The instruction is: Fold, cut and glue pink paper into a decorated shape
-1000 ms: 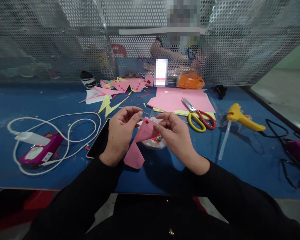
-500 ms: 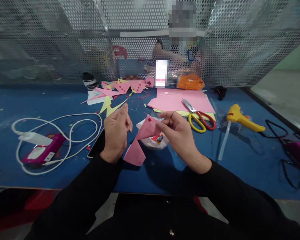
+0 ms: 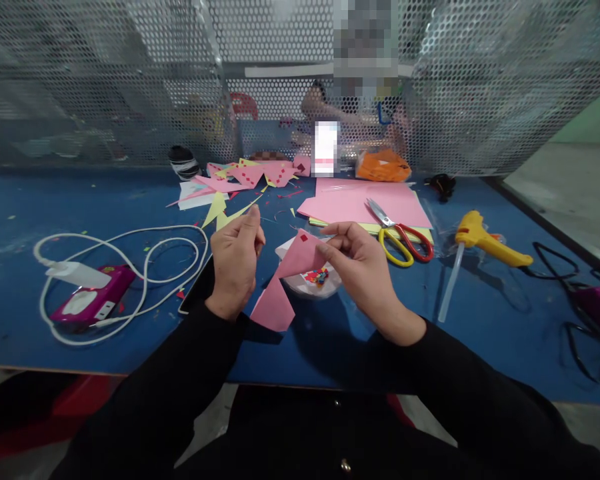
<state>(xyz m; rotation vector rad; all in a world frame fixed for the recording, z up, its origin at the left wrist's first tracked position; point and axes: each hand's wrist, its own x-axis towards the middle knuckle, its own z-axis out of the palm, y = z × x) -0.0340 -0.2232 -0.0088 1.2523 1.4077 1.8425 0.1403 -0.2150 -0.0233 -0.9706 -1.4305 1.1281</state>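
Between the thumb and fingers of my right hand is a pink paper cutout, pinched at its right edge. It has a dark red diamond near its top, and a second pink section hangs below a narrow waist. My left hand is raised to the left of the cutout, with thumb and fingers pressed together; anything between them is too small or hidden to make out. Partly behind the cutout sits a shallow white dish with small red, yellow and blue pieces.
Scissors rest by stacked pink sheets. A yellow glue gun lies right. On the left, a white cable loops around a purple power strip. Decorated pink strips, thread and an orange packet lie at the back.
The whole view has shifted slightly, so everything sits a little further right. Both hands keep nearly the same pose, and the right still pinches the pink paper cutout.
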